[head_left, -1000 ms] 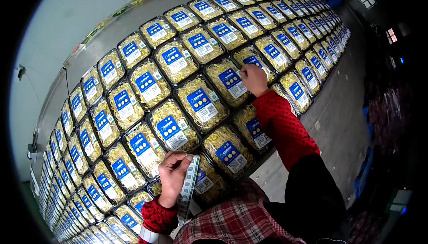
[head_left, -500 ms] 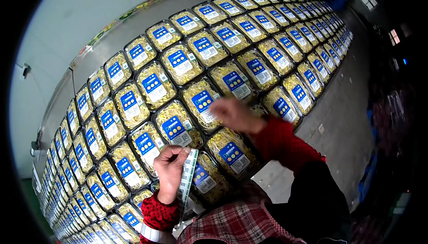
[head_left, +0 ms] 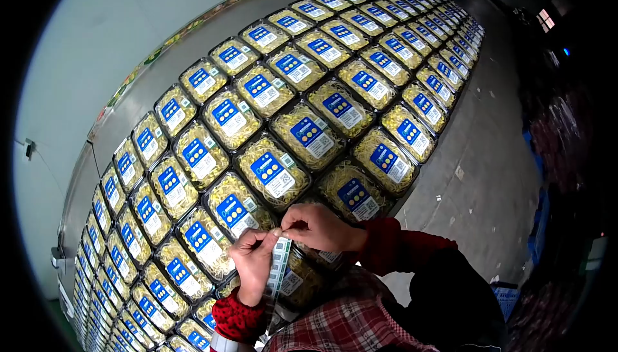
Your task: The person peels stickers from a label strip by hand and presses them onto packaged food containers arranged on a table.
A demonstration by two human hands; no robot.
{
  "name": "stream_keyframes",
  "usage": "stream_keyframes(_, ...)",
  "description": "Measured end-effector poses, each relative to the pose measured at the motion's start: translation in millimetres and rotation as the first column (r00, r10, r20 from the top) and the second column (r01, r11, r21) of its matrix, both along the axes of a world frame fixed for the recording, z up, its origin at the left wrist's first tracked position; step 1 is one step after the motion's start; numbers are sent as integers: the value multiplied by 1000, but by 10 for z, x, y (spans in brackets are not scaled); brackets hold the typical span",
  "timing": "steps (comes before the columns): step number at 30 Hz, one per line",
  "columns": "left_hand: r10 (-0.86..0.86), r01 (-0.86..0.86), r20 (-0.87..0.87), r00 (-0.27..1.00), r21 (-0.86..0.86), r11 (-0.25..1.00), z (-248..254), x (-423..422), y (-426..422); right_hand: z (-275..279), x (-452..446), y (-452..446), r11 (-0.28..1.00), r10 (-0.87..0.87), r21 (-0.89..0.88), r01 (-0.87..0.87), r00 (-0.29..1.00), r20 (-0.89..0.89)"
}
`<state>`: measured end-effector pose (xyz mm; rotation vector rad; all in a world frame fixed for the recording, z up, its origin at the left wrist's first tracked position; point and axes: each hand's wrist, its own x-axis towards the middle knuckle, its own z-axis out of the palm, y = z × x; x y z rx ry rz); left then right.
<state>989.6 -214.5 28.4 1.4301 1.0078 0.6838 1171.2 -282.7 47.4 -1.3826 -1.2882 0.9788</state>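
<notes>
My left hand [head_left: 253, 263] pinches the top of a strip of small green-and-white stickers [head_left: 279, 267], which hangs down toward my lap. At that same top end, the fingertips of my right hand [head_left: 325, 228] are pressed together against the strip's edge. Whether a single sticker has come loose between them is too small to tell. Both hands are just above clear-lidded black trays of bean sprouts [head_left: 273, 170] with blue-and-white labels. Some trays also bear a small green-and-white sticker beside the label. My hands and the strip partly cover the nearest trays.
Long rows of these trays cover a metal table [head_left: 183, 53], packed edge to edge. A pale wall [head_left: 84, 75] runs along the far side. To the right is a grey floor [head_left: 473, 178] with scraps on it, and dark purplish piles [head_left: 566, 178] beyond.
My right hand has come back from over the trays to the left hand and now meets it at the strip's top. The camera view has shifted slightly.
</notes>
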Motion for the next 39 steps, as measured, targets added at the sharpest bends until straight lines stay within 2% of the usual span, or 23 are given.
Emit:
stream_keyframes(2,-66,67,-5,998,32,997,89,66,-56,-129,229,39,1000,24,-8,-25,998,-65)
stream_keyframes(3,-97,97,-3,995,7,995,65,62,-86,-236,541,147,994,-111,-13,112,992,55)
stream_keyframes(4,-125,125,-1,992,-20,992,44,60,-114,68,906,281,936,-270,-200,290,955,123)
stream_keyframes(5,-133,134,24,991,-73,988,56,68,-137,-346,1433,442,851,-522,-64,521,853,13)
stream_keyframes(7,-130,131,13,991,-91,987,9,39,-143,-647,2440,631,757,-647,130,641,707,286)
stream_keyframes(9,-121,120,4,993,-106,987,-27,30,-125,-772,2829,722,717,-601,-63,694,661,449)
stream_keyframes(10,-117,117,3,993,-90,989,-38,27,-115,-849,2852,753,719,-598,-64,692,664,449)
stream_keyframes(12,-108,108,0,994,-71,992,-54,25,-95,-940,2814,853,704,-535,89,704,444,719)
stream_keyframes(14,-102,102,2,995,-12,995,-39,31,-51,-847,2730,887,730,-422,6,683,444,791)
stream_keyframes(17,-80,81,19,997,-19,997,43,56,3,-711,2557,944,663,-245,92,743,99,964)
stream_keyframes(19,-70,70,19,997,-3,998,63,52,56,-274,2279,930,733,-170,-98,673,321,932)
stream_keyframes(20,-61,61,26,998,2,998,64,69,85,-363,2120,909,853,-218,-137,504,581,785)
stream_keyframes(21,-55,55,25,998,5,998,64,85,105,-400,1724,852,958,-145,-174,226,911,387)
stream_keyframes(22,-59,59,17,998,7,998,69,91,123,-195,1252,734,999,50,-25,-44,915,401)
stream_keyframes(23,-65,65,17,998,12,998,77,111,143,-70,861,586,978,195,-112,-175,958,210)
stream_keyframes(24,-48,48,33,998,24,999,86,130,156,-115,568,479,964,266,-19,-266,964,-6)
stream_keyframes(27,13,-15,46,999,39,999,134,156,158,-132,224,298,963,243,-97,-250,967,-76)
stream_keyframes(32,-36,36,-8,999,16,999,62,189,82,-164,326,193,994,81,65,-82,996,28)
stream_keyframes(33,-74,74,-14,997,-9,997,75,208,44,-244,625,249,998,65,-5,-65,993,95)
stream_keyframes(34,-104,103,-20,994,-37,994,64,203,1,-198,1050,310,990,-130,-25,142,952,278)
stream_keyframes(35,-154,153,-24,988,-28,988,12,158,-17,-192,1501,375,870,-449,-101,482,861,240)
stream_keyframes(37,-133,132,-13,991,-51,990,-83,98,-30,-542,2862,410,825,-557,124,552,751,355)
stream_keyframes(39,-81,81,8,997,-151,985,-76,131,-10,-520,3508,395,719,-626,53,693,612,484)
